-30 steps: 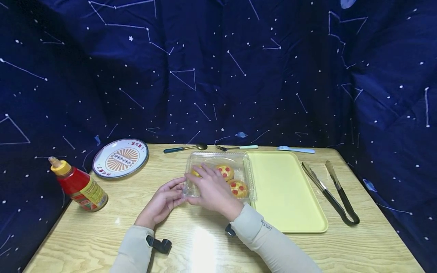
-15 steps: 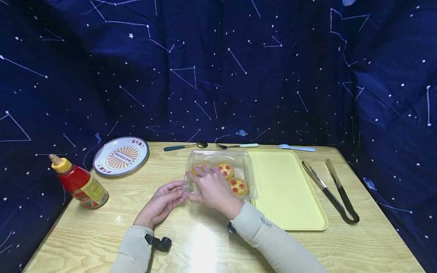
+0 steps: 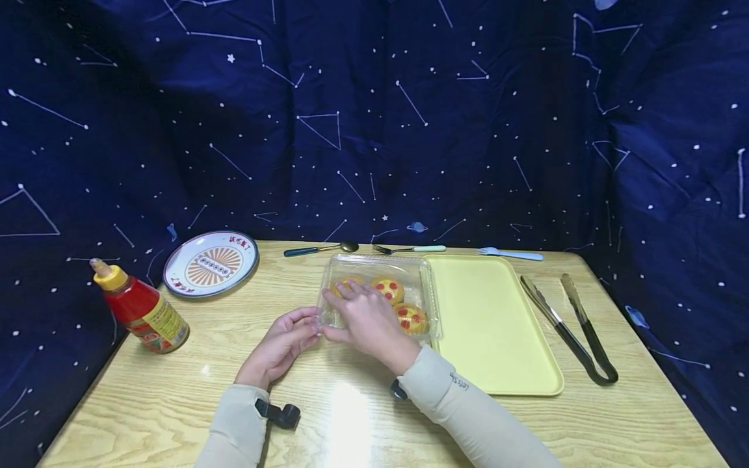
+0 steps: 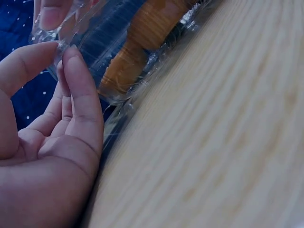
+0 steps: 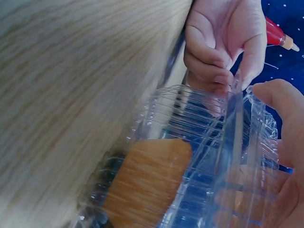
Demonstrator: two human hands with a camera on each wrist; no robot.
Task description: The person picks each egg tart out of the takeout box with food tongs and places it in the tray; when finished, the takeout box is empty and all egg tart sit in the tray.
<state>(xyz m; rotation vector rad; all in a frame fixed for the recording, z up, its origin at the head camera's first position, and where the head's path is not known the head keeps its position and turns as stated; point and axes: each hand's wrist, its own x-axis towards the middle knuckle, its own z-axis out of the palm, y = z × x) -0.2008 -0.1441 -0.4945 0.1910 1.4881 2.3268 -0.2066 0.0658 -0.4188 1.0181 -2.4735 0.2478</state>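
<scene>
A clear plastic clamshell box [image 3: 417, 275] lies at the middle of the table, its lid down. Through the lid I see yellow-orange buns with red spots, such as one bun [image 3: 411, 318] at the front right; part of the contents is hidden by a hand. With thumb and index finger, my left hand [image 3: 286, 339] pinches the box's rim at the front left corner. My right hand [image 3: 370, 321] lies across the lid with fingers spread, its thumb touching the rim near that corner. The right wrist view shows that thumb [image 5: 280, 97] close to the left fingertips.
A yellow tray [image 3: 491, 325] adjoins the box's right side, with black-handled tongs [image 3: 576, 335] beyond. At the back lie a spoon [image 3: 318, 249], a fork [image 3: 409, 249] and a blue fork [image 3: 509, 253]. A plate [image 3: 210, 264] and a red sauce bottle [image 3: 142, 311] stand left.
The head view has shifted slightly. Both hands stay at the box's front left corner, with hardly any visible movement; the box remains closed.
</scene>
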